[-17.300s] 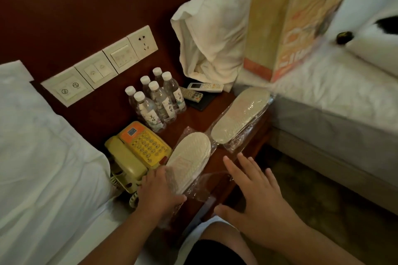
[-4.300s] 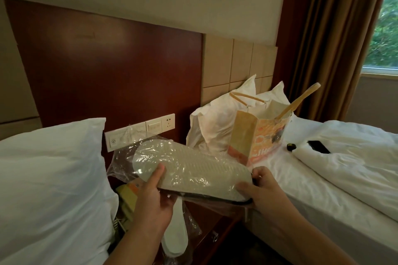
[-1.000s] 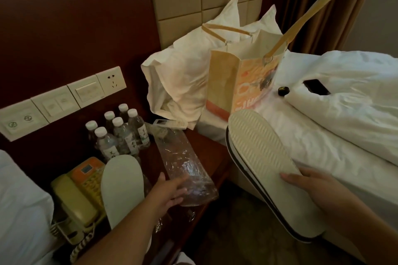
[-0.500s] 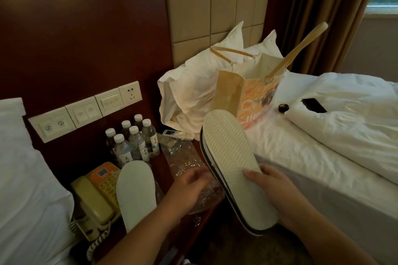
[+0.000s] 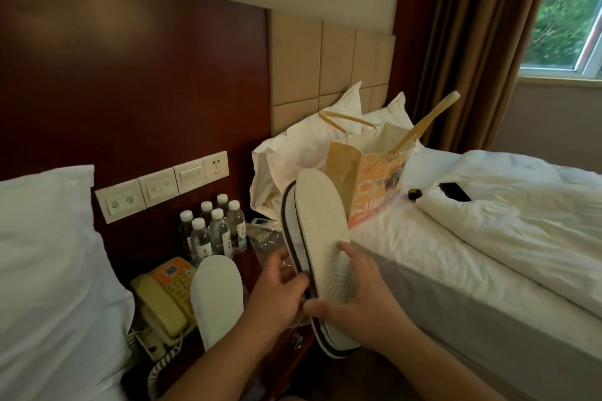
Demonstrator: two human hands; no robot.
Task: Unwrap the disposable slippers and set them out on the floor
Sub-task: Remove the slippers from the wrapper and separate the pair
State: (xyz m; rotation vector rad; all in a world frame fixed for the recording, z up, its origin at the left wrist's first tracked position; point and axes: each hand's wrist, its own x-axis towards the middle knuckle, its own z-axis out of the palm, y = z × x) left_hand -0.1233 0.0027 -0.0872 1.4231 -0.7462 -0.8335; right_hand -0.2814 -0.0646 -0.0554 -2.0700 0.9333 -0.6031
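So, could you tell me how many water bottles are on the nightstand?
6, clustered against the headboard behind the telephone: caps at. More may hide behind them.

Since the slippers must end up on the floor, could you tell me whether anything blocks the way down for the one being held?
Nothing visible does. Both hands, left hand and right hand, hold the slipper over the gap between the nightstand and the bed; the floor below is mostly hidden.
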